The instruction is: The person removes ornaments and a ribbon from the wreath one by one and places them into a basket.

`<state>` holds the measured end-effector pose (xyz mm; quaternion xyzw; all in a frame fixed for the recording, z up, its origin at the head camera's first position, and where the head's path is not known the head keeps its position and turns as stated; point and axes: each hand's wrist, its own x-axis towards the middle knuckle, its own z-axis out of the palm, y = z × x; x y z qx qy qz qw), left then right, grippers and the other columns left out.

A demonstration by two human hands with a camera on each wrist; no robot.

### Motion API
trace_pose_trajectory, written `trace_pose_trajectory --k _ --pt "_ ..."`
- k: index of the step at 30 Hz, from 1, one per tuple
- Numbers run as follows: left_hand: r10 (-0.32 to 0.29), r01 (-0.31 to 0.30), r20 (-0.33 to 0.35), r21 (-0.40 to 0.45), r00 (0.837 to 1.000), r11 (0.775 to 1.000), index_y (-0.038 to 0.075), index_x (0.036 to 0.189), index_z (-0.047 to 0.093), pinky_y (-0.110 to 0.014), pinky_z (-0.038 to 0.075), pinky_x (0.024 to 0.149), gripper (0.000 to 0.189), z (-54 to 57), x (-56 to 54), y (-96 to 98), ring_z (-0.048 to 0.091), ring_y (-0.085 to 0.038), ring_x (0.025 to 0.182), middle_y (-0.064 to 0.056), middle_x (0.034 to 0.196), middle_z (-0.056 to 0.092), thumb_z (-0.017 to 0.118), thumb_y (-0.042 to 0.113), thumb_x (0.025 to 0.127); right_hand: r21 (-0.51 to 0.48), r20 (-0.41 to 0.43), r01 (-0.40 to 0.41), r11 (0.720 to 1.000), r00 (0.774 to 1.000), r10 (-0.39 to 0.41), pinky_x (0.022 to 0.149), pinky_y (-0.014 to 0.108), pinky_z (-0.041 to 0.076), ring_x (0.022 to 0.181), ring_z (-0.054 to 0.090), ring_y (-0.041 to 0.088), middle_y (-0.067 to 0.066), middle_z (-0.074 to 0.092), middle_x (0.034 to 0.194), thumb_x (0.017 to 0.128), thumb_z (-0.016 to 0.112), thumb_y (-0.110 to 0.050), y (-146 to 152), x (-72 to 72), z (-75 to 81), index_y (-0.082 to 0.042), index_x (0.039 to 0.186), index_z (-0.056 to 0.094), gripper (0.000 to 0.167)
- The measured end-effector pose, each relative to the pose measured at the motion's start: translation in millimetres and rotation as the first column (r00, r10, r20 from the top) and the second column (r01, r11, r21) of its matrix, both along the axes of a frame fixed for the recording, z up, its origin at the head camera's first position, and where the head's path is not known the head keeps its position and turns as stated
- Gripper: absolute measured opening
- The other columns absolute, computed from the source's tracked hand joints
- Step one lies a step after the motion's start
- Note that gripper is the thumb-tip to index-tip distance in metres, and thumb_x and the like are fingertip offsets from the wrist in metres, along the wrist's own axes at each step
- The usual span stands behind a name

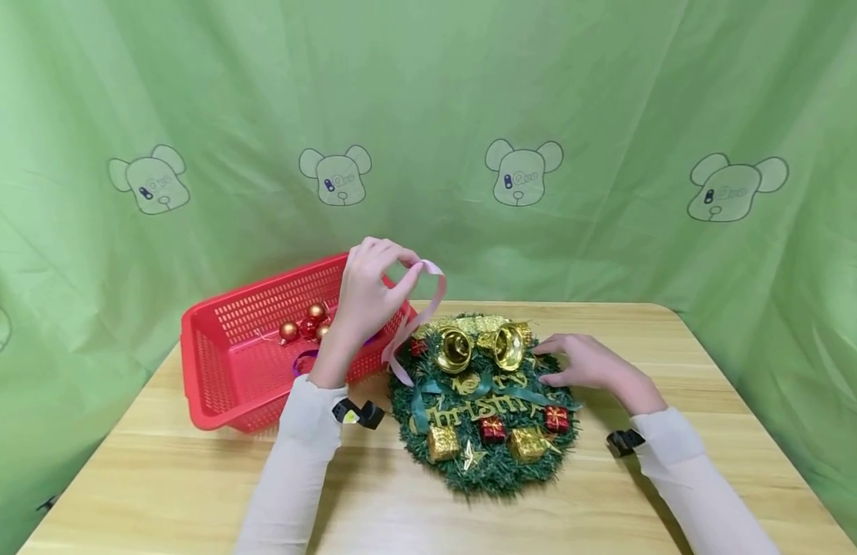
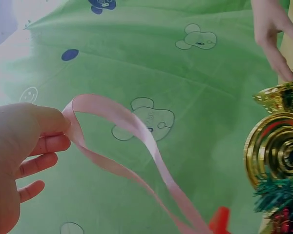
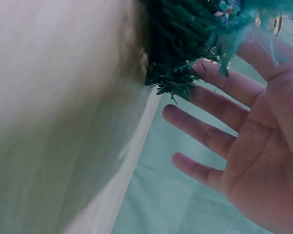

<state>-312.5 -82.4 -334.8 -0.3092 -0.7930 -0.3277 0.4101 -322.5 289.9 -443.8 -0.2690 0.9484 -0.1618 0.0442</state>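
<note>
Between thumb and forefinger, my left hand [image 1: 368,291] pinches a pink ribbon [image 2: 115,109] that hangs in a loop. In the head view the ribbon's lower end drops beside the upper left of a green Christmas wreath [image 1: 498,479]. Gold bells [image 1: 509,347], teal ribbon, small gift boxes [image 1: 492,429] and gold "Merry Christmas" lettering decorate the wreath. My right hand [image 1: 586,362] is at the wreath's upper right edge, its fingertips at the greenery. In the right wrist view the fingers [image 3: 205,129] are spread and fairly straight, with nothing gripped.
A red plastic basket [image 1: 206,385] stands tilted left of the wreath, partly behind my left arm. Inside lie several gold and red baubles [image 1: 288,331] and a purple ribbon [image 1: 304,361]. Behind the wooden table [image 1: 630,324] hangs a green curtain [image 1: 428,92].
</note>
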Motion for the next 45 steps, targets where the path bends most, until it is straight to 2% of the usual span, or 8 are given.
trace_pose_trajectory --k 15,18,21,22,28,30,37,45 --pt "0.016 -0.014 0.032 -0.064 0.999 0.998 0.01 0.094 0.075 -0.046 0.041 0.097 0.009 49.5 7.5 -19.4 0.056 -0.024 0.095 -0.004 0.092 0.074 0.073 0.018 0.094 0.003 -0.033 0.011 1.0 0.999 -0.011 0.108 0.066 0.04 0.125 0.057 0.048 0.025 0.06 0.139 0.087 0.078 -0.031 -3 5.8 -1.0 -0.004 0.134 0.064 0.056" --pt "0.029 -0.027 0.023 -0.073 0.999 0.997 0.009 0.095 0.076 -0.045 0.041 0.097 0.01 62.3 7.3 -25.8 0.057 -0.025 0.097 -0.005 0.093 0.075 0.073 0.018 0.094 -0.007 -0.025 0.015 1.0 1.0 -0.015 0.107 0.065 0.041 0.09 0.069 0.038 0.025 0.059 0.14 0.087 0.079 -0.03 -3 4.9 -1.9 -0.004 0.135 0.064 0.057" --pt "0.042 -0.041 0.016 -0.072 0.999 0.997 0.008 0.096 0.076 -0.044 0.04 0.096 0.011 74.5 7.7 -34.0 0.056 -0.026 0.098 -0.006 0.094 0.075 0.073 0.018 0.094 -0.006 -0.022 0.012 1.0 1.0 -0.012 0.107 0.065 0.042 0.069 0.064 0.026 0.025 0.059 0.141 0.087 0.079 -0.031 -4 4.0 -4.4 -0.004 0.135 0.064 0.057" --pt "0.045 -0.044 0.012 -0.067 0.999 0.997 0.007 0.096 0.076 -0.043 0.039 0.095 0.012 78.7 7.7 -37.2 0.056 -0.026 0.098 -0.006 0.094 0.075 0.073 0.018 0.093 -0.004 -0.022 0.01 1.0 1.0 -0.01 0.107 0.065 0.042 0.069 0.064 0.026 0.025 0.059 0.141 0.087 0.079 -0.031 -5 3.9 -5.2 -0.004 0.135 0.064 0.057" --pt "0.078 -0.078 0.0 -0.027 0.997 0.997 0.005 0.097 0.077 -0.039 0.037 0.096 0.013 106.5 11.9 -57.7 0.056 -0.026 0.097 -0.009 0.093 0.075 0.074 0.016 0.093 -0.001 -0.055 -0.009 1.0 0.998 0.008 0.107 0.064 0.043 0.114 0.065 0.037 0.023 0.061 0.139 0.087 0.079 -0.032 -8 3.9 -7.5 -0.005 0.134 0.065 0.056" --pt "0.099 -0.099 0.0 -0.025 0.995 0.995 0.005 0.097 0.077 -0.038 0.037 0.098 0.014 115.9 14.8 -64.7 0.056 -0.026 0.097 -0.01 0.094 0.075 0.073 0.017 0.094 -0.005 -0.049 -0.01 1.0 0.999 0.01 0.107 0.063 0.043 0.103 0.067 0.035 0.023 0.061 0.139 0.087 0.079 -0.031 -9 4.5 -7.2 -0.005 0.134 0.065 0.056" --pt "0.162 -0.162 0.008 0.01 0.987 0.987 0.006 0.099 0.077 -0.033 0.035 0.1 0.017 141.4 22.3 -88.8 0.054 -0.019 0.098 -0.009 0.097 0.076 0.072 0.021 0.094 0.005 -0.057 -0.021 1.0 0.998 0.022 0.106 0.063 0.044 0.109 0.066 0.036 0.023 0.061 0.139 0.087 0.078 -0.032 -10 6.3 -5.7 -0.005 0.134 0.065 0.056" --pt "0.234 -0.235 0.051 0.022 0.971 0.972 0.006 0.101 0.077 -0.034 0.033 0.102 0.019 146.5 24.4 -114.3 0.048 -0.009 0.098 -0.011 0.1 0.076 0.073 0.023 0.094 0.005 -0.059 -0.013 1.0 0.998 0.013 0.107 0.064 0.042 0.118 0.063 0.04 0.024 0.06 0.139 0.087 0.078 -0.032 -7 7.4 -4.0 -0.005 0.135 0.065 0.056"
